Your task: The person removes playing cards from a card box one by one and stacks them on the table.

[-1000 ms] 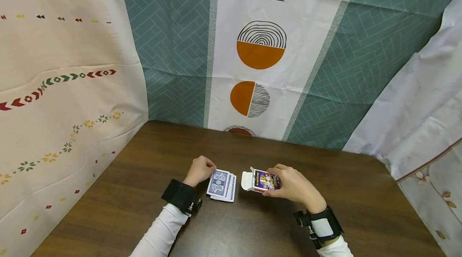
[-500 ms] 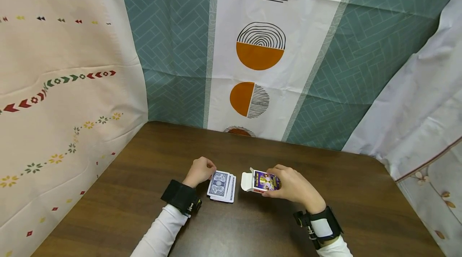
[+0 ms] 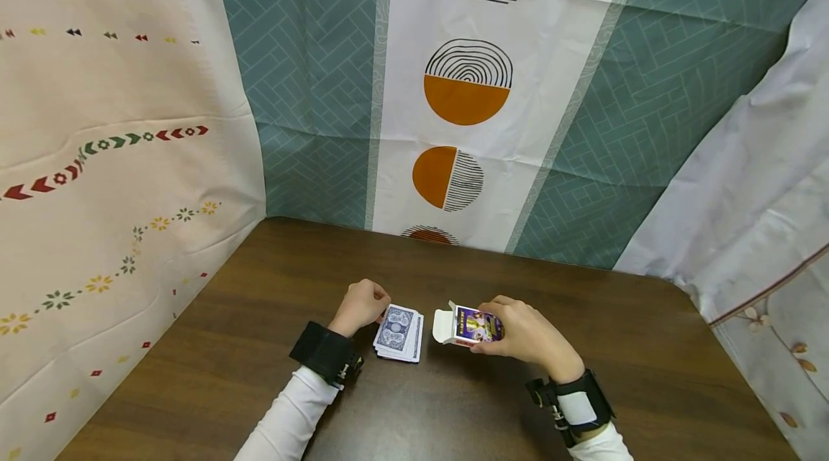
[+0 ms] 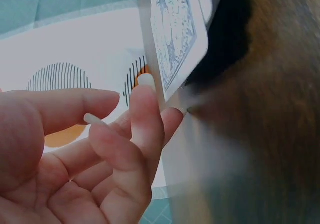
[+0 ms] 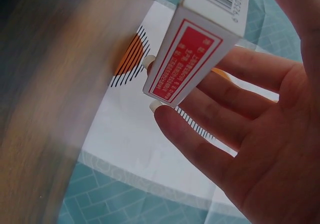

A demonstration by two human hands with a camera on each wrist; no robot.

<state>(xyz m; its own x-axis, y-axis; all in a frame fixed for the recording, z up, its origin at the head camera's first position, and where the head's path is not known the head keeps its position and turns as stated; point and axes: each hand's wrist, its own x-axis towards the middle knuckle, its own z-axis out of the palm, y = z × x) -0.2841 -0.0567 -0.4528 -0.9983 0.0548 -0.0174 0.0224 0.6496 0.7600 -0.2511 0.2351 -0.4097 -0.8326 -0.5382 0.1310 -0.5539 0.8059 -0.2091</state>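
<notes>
A stack of blue-backed playing cards (image 3: pixel 396 330) lies slightly fanned on the brown table. Beside its upper left edge is my left hand (image 3: pixel 358 306). The left wrist view shows its fingers (image 4: pixel 147 116) loosely bent, with a card (image 4: pixel 175 31) close to the fingertips and none pinched between thumb and fingers. To the right of the stack, my right hand (image 3: pixel 527 331) grips a purple and white card box (image 3: pixel 478 324), its white flap (image 3: pixel 443 324) open toward the cards. The right wrist view shows the box's red label (image 5: pixel 187 64); its inside is hidden.
The dark wooden table (image 3: pixel 635 353) extends around both hands. Behind it hangs a teal and white curtain (image 3: pixel 311 87). Patterned cream cloth (image 3: pixel 97 231) covers the left side, and white cloth (image 3: pixel 745 180) the right.
My left hand has edged slightly right, and the leftmost cards have slid right with it, narrowing the fan. My right hand and the box have stayed in place.
</notes>
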